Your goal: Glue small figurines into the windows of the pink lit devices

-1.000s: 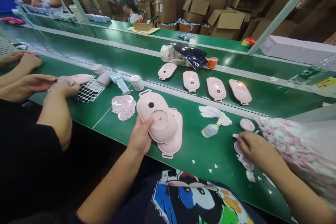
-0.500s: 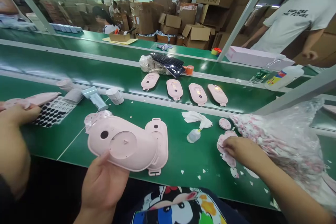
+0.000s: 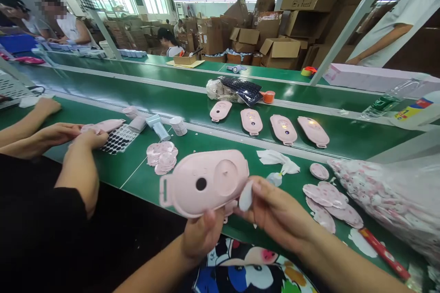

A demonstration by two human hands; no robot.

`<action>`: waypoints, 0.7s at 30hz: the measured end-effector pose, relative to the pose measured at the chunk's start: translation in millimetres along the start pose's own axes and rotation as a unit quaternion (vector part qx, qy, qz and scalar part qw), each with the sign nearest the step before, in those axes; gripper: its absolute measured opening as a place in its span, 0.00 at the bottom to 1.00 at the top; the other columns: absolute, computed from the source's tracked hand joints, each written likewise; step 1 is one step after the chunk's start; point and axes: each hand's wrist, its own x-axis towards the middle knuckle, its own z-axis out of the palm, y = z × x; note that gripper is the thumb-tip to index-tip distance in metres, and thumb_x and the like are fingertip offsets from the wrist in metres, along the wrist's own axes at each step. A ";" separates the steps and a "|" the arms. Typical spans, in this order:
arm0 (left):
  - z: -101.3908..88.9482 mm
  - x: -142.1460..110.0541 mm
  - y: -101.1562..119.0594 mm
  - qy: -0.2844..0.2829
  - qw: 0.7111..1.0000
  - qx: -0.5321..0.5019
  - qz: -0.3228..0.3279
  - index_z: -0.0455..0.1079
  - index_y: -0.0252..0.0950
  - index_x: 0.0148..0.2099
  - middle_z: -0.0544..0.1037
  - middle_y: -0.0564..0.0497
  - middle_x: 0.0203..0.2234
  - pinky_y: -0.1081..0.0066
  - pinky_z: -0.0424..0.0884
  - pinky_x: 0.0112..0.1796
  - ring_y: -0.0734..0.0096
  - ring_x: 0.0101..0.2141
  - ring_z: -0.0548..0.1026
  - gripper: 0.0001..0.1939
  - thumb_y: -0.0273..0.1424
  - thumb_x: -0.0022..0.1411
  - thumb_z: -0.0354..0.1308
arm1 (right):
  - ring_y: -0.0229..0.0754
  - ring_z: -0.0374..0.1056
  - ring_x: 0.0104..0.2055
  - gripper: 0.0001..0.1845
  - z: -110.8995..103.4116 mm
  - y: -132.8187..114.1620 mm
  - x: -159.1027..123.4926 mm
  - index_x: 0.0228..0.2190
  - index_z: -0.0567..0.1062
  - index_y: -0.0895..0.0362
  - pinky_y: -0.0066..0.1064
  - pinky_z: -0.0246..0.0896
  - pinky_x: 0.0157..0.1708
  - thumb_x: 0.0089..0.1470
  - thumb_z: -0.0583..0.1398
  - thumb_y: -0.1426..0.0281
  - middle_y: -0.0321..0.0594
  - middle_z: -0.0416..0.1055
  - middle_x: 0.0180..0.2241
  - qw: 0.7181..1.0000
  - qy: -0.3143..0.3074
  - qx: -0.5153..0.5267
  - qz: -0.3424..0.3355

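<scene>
My left hand (image 3: 204,236) grips the lower edge of a pink plastic casing (image 3: 206,167), an oval shell with a black dot, a round recess and a slotted tab. The casing is tilted towards me above the bench. Close to its right end, my right hand (image 3: 275,215) pinches a thin round sticker (image 3: 245,196), its white side showing. Part of another pink casing (image 3: 231,210) shows behind my hands. To the right lies a loose pile of pink printed stickers (image 3: 330,197); to the left is a second stack of round pink stickers (image 3: 162,156).
A clear bag (image 3: 385,192) of printed pieces stands at the right, near a red stick-like packet (image 3: 385,252). Several pink casings (image 3: 283,129) lie along the back strip. White tissue (image 3: 278,160) partly surrounds a small bottle (image 3: 274,178). A co-worker's hands (image 3: 87,137) work at the left.
My right hand has left the sticker pile with one sticker and come to the casing. My left hand has turned the casing and moved it right. The view has swung left.
</scene>
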 end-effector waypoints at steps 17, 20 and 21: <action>-15.5 -9.0 14.4 0.032 0.982 0.013 -0.183 0.69 0.39 0.56 0.79 0.44 0.47 0.68 0.75 0.43 0.61 0.44 0.78 0.33 0.27 0.46 0.74 | 0.46 0.69 0.50 0.13 -1.1 -33.5 -7.8 0.44 0.76 0.45 0.46 0.59 0.55 0.62 0.57 0.72 0.36 0.76 0.47 0.623 0.000 -0.612 -0.486; -15.3 -10.4 18.4 0.013 0.980 0.014 -0.196 0.68 0.40 0.57 0.76 0.44 0.51 0.66 0.75 0.43 0.60 0.46 0.77 0.36 0.25 0.45 0.74 | 0.46 0.68 0.55 0.14 -2.7 -38.5 -9.0 0.49 0.74 0.51 0.45 0.46 0.64 0.63 0.56 0.72 0.36 0.77 0.49 0.497 -0.141 -0.716 -0.469; -15.9 -9.9 19.5 0.010 0.979 0.003 -0.202 0.68 0.40 0.57 0.76 0.44 0.50 0.65 0.75 0.43 0.59 0.45 0.77 0.36 0.25 0.44 0.74 | 0.45 0.67 0.57 0.15 -4.1 -39.9 -8.5 0.49 0.74 0.52 0.44 0.41 0.67 0.63 0.56 0.72 0.36 0.76 0.51 0.484 -0.161 -0.728 -0.458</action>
